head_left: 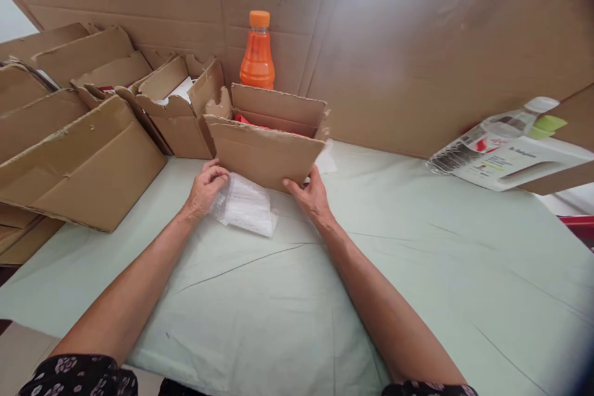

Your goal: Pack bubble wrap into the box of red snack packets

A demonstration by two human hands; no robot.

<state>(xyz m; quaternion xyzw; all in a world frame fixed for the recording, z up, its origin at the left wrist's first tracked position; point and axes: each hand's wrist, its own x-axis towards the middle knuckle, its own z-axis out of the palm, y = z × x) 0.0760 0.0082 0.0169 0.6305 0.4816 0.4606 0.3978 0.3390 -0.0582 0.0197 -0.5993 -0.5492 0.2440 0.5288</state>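
Note:
A brown cardboard box [264, 151], open at the top with something red [242, 119] inside, stands tilted in front of me. My right hand [313, 195] grips its lower right corner, thumb on the front face and fingers behind. Close to the box's lower left corner, my left hand [206, 189] is closed, with thumb and fingers pinched at the upper left edge of a white, clear-wrapped packet [248, 205]. That packet lies on the pale green cloth [260, 297], just below the box. Whether the left fingers also touch the box is hard to see.
Several cardboard boxes [97, 164] crowd the left side, one holding white paper [179, 91]. Behind the box stands an orange bottle [258, 55]. At right, a clear bottle [477, 136] and a white jug [529, 164] lean by the cardboard wall [417, 62]. Some white material [327, 158] shows behind the box.

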